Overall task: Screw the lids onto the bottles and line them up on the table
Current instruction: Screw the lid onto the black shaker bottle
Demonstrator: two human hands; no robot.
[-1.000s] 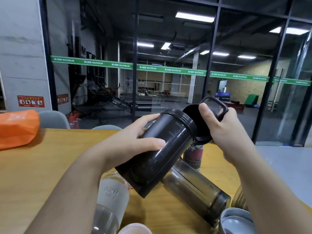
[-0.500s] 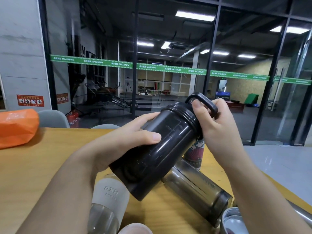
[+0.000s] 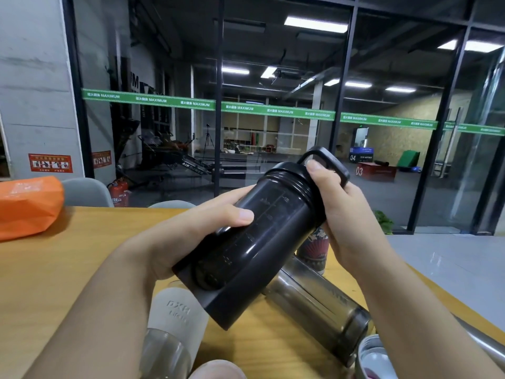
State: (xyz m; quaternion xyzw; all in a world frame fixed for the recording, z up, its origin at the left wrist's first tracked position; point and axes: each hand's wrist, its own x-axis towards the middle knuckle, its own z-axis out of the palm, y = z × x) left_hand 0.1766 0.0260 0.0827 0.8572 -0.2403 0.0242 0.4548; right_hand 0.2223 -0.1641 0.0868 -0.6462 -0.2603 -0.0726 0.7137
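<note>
Gripping the tilted black bottle (image 3: 254, 239) above the table (image 3: 54, 269), the left hand (image 3: 191, 236) steadies it while the right hand (image 3: 344, 214) curls round its lid (image 3: 295, 173), apparently mid-screwing; next likely comes a final twist, then standing it upright.

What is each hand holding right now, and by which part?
The left hand grips the black bottle round the middle of its body. The right hand grips the bottle's lid at the top end, below its carry loop.
</note>
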